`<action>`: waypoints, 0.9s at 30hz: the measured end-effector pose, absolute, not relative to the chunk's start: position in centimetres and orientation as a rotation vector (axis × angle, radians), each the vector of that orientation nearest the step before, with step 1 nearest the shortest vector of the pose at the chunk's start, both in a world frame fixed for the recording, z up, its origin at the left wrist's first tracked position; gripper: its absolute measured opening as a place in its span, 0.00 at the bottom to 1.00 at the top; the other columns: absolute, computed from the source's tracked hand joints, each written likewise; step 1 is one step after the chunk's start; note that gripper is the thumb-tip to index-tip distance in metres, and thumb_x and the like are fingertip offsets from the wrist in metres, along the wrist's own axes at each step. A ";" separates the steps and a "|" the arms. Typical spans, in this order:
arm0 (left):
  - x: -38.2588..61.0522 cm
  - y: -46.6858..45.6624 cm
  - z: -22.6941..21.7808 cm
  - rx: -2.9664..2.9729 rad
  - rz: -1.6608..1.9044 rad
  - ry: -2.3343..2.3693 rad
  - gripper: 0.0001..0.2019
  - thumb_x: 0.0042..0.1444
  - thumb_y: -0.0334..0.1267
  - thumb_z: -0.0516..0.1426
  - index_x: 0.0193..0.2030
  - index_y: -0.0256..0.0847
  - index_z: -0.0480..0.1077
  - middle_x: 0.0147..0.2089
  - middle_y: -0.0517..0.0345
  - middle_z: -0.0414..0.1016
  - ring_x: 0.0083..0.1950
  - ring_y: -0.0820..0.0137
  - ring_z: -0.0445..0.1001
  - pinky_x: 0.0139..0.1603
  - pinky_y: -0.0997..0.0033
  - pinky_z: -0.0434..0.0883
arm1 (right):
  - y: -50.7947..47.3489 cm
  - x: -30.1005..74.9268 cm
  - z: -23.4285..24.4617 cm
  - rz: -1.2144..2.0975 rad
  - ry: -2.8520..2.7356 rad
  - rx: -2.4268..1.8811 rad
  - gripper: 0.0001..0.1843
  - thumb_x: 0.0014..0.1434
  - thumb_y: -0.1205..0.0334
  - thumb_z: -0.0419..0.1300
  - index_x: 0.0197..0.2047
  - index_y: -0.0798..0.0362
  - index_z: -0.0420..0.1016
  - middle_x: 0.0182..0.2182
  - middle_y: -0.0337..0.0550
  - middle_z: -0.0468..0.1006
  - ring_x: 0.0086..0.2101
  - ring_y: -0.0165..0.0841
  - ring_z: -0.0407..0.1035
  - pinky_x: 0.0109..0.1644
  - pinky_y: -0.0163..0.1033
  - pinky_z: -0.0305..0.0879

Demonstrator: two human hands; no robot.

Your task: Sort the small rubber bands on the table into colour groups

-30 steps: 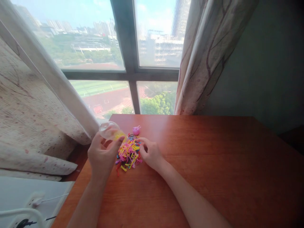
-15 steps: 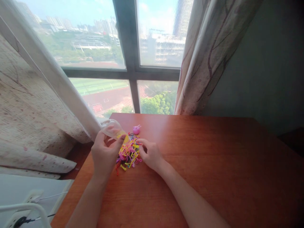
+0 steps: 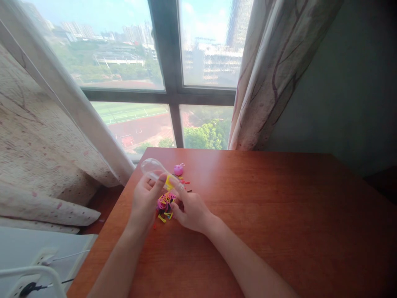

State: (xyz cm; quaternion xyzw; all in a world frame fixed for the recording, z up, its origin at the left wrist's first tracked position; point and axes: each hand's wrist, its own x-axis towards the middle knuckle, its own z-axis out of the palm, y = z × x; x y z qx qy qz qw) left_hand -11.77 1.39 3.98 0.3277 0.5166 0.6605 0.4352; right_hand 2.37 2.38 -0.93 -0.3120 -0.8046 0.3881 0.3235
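Observation:
My left hand (image 3: 145,196) is closed round a clear plastic bottle (image 3: 151,165) with a rounded end, tilted with its narrower end toward my right hand. Something yellow (image 3: 169,182), likely hair ties, shows inside near that end. My right hand (image 3: 192,211) is bent at the bottle's narrow end, its forefinger touching it; what its fingers hold, if anything, is hidden. Beneath both hands lies a pile of small elastic hair ties (image 3: 164,203) in pink, yellow, red and dark colours, partly covered. Just beyond stands a round pink lid-like piece (image 3: 178,169) with a small loop on top.
The brown wooden table (image 3: 263,215) reaches to the window (image 3: 172,97). Patterned curtains (image 3: 257,82) hang on both sides. At lower left are a white surface with sockets (image 3: 40,256), cables and a white curved tube (image 3: 37,270).
My right hand has risen from the hair-tie pile to the bottle's narrow end. My left hand has brought the bottle slightly right. Some hair ties beside the pile have shifted.

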 end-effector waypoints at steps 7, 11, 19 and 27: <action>-11.8 1.5 3.7 0.845 1.784 1.340 0.24 0.43 0.46 0.71 0.43 0.37 0.70 0.37 0.56 0.78 0.40 0.64 0.79 0.40 0.70 0.74 | 2.4 1.8 -0.3 1.932 -1.498 -0.549 0.39 0.60 0.59 0.60 0.71 0.50 0.48 0.17 0.25 0.65 0.16 0.25 0.56 0.21 0.29 0.54; -11.8 1.4 3.5 0.884 1.831 1.320 0.23 0.43 0.43 0.71 0.44 0.38 0.71 0.40 0.56 0.78 0.43 0.64 0.79 0.45 0.69 0.74 | 2.6 1.9 0.3 2.129 -1.244 -0.466 0.41 0.57 0.52 0.65 0.68 0.52 0.51 0.17 0.26 0.68 0.14 0.23 0.55 0.18 0.28 0.51; -11.7 1.5 3.6 0.888 1.884 1.339 0.23 0.42 0.44 0.71 0.43 0.39 0.72 0.38 0.58 0.78 0.42 0.64 0.79 0.44 0.69 0.74 | 2.6 1.3 -0.5 1.946 -1.345 -0.537 0.41 0.57 0.57 0.63 0.70 0.53 0.52 0.17 0.26 0.69 0.16 0.23 0.57 0.20 0.29 0.52; -11.9 1.4 4.7 0.845 2.025 1.350 0.18 0.48 0.42 0.69 0.44 0.43 0.72 0.39 0.61 0.77 0.40 0.68 0.78 0.43 0.69 0.75 | 3.2 1.7 -0.7 1.883 -1.314 -0.572 0.29 0.53 0.56 0.63 0.57 0.55 0.66 0.16 0.26 0.67 0.17 0.24 0.59 0.22 0.30 0.56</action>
